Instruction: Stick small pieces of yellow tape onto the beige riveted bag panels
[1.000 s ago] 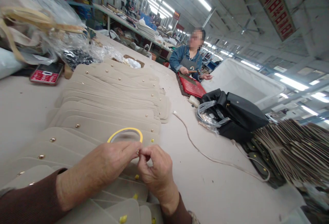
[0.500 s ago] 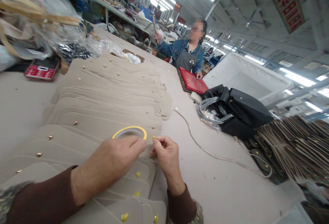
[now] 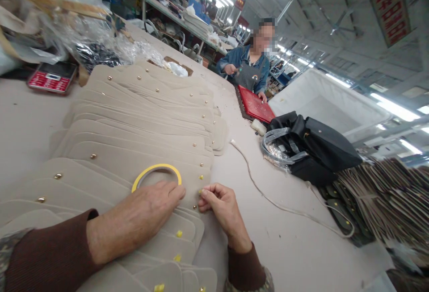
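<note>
A fanned row of beige leather flaps (image 3: 134,127) with small gold studs covers the table in front of me. On one of them lies a yellow tape roll (image 3: 156,175). My left hand (image 3: 140,218) rests flat on the flaps, its fingertips against the near rim of the roll. My right hand (image 3: 223,205) pinches a tiny yellow tape piece (image 3: 200,190) and presses it at a flap's right end. Nearer flaps carry yellow tape dots (image 3: 179,234) over their studs.
A red calculator (image 3: 52,77) and plastic bags (image 3: 77,33) sit at the far left. A white cord (image 3: 275,202) crosses the table. A black bag (image 3: 315,149), stacked brown pieces (image 3: 389,193) and a white bin (image 3: 321,100) are to the right. A co-worker (image 3: 250,66) works over a red mat (image 3: 256,106).
My hands parted from pinching together; the left hand settled flat by the roll and the right hand lowered its tape piece onto a flap. The co-worker's arm moved.
</note>
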`<state>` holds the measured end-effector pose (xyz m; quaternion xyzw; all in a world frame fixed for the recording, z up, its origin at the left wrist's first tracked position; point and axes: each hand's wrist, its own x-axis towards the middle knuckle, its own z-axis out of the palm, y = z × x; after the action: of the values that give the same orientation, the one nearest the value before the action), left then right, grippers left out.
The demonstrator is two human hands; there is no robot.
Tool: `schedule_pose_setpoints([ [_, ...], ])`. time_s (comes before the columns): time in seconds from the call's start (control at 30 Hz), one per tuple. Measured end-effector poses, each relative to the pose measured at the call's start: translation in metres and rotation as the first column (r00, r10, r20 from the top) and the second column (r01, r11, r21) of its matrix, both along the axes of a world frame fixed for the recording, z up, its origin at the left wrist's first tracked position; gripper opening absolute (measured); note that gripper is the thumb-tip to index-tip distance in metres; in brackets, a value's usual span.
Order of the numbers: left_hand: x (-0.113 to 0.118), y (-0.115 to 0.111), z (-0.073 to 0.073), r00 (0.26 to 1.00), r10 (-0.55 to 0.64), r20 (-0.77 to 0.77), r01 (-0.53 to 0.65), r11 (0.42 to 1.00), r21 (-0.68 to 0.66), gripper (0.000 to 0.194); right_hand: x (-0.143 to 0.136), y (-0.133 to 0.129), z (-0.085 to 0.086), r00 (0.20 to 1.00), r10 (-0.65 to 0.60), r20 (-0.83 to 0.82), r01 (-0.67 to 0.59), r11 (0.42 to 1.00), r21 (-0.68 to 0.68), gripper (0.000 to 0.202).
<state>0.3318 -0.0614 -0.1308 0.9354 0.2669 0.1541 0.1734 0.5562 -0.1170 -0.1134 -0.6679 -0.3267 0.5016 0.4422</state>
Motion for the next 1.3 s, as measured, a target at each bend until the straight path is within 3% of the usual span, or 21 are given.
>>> schedule_pose_setpoints([
  [0.13, 0.002, -0.001, 0.002, 0.995, -0.083, -0.049, 0.078, 0.993, -0.092, 0.032, 0.004, -0.015, 0.001, 0.989, 0.127, 0.069, -0.118, 0.985, -0.123, 0.045],
  [0.23, 0.004, -0.002, 0.011, 0.993, -0.077, -0.085, 0.069, 0.993, -0.094, 0.033, 0.001, -0.023, 0.0, 0.969, 0.179, 0.167, -0.156, 0.977, -0.145, 0.035],
  [0.37, 0.004, -0.005, 0.014, 0.993, -0.067, -0.102, 0.06, 0.996, -0.066, 0.035, -0.006, -0.025, 0.002, 0.909, 0.238, 0.343, -0.22, 0.971, -0.091, 0.018],
  [0.57, 0.003, -0.006, 0.006, 0.995, -0.068, -0.071, 0.067, 0.998, -0.008, 0.035, -0.013, -0.023, -0.001, 0.764, 0.243, 0.598, -0.319, 0.948, 0.023, 0.016],
  [0.67, 0.003, -0.005, 0.004, 0.997, -0.058, -0.056, 0.057, 0.998, -0.022, 0.034, -0.012, -0.028, -0.005, 0.766, 0.165, 0.621, -0.263, 0.962, 0.068, 0.015],
  [0.77, 0.003, -0.004, 0.005, 0.996, -0.054, -0.065, 0.052, 0.998, -0.033, 0.032, -0.008, -0.036, -0.008, 0.837, 0.108, 0.536, -0.165, 0.984, 0.061, 0.02],
  [0.83, 0.003, -0.004, 0.006, 0.996, -0.053, -0.072, 0.049, 0.997, -0.055, 0.032, -0.007, -0.042, -0.008, 0.865, 0.114, 0.488, -0.164, 0.985, 0.06, 0.019],
  [0.9, 0.003, -0.004, 0.006, 0.995, -0.047, -0.083, 0.042, 0.997, -0.064, 0.033, -0.009, -0.046, -0.009, 0.84, 0.118, 0.529, -0.194, 0.977, 0.091, 0.023],
  [1.13, 0.0, -0.005, 0.008, 0.994, -0.079, -0.075, 0.073, 0.994, -0.078, 0.031, -0.023, -0.036, -0.016, 0.62, 0.068, 0.782, -0.245, 0.963, 0.111, 0.018],
  [1.2, -0.001, -0.005, 0.012, 0.994, -0.089, -0.063, 0.083, 0.993, -0.084, 0.032, -0.022, -0.031, -0.013, 0.614, 0.092, 0.784, -0.245, 0.966, 0.078, 0.017],
  [1.3, -0.004, -0.003, 0.018, 0.995, -0.08, -0.052, 0.077, 0.995, -0.07, 0.034, -0.015, -0.027, -0.002, 0.688, 0.227, 0.689, -0.301, 0.953, -0.014, 0.021],
])
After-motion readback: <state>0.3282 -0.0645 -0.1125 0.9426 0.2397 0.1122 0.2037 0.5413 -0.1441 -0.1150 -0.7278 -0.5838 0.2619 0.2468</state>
